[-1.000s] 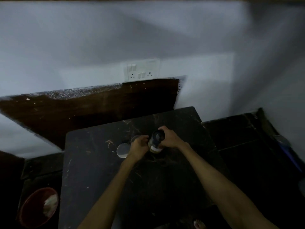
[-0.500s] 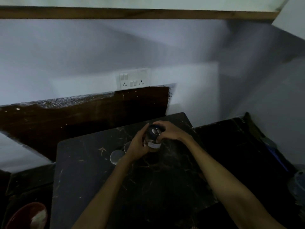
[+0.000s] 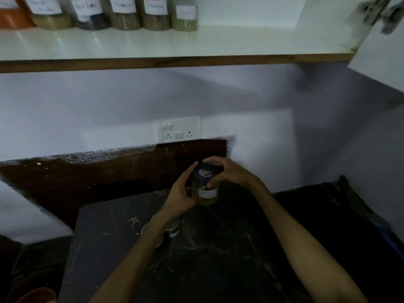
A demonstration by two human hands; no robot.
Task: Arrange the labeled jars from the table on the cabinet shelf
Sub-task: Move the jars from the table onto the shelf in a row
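Both hands were on the jar (image 3: 205, 189) in the middle of the frame, lifted clear above the dark table (image 3: 218, 248). The left hand (image 3: 182, 191) wrapped its fingers round the glass body from the left side, thumb reaching up beside the dark lid (image 3: 204, 173). The right hand (image 3: 227, 171) curled over the lid from the right, fingertips clamped on its rim. The jar stood roughly upright, white label (image 3: 207, 193) facing the camera, writing too blurred to read. Across the top of the frame ran the white cabinet shelf (image 3: 196, 43), with a row of labeled jars (image 3: 122, 14) lined up at upper left. A switch plate (image 3: 180, 129) sat on the wall at centre, just above the hands.
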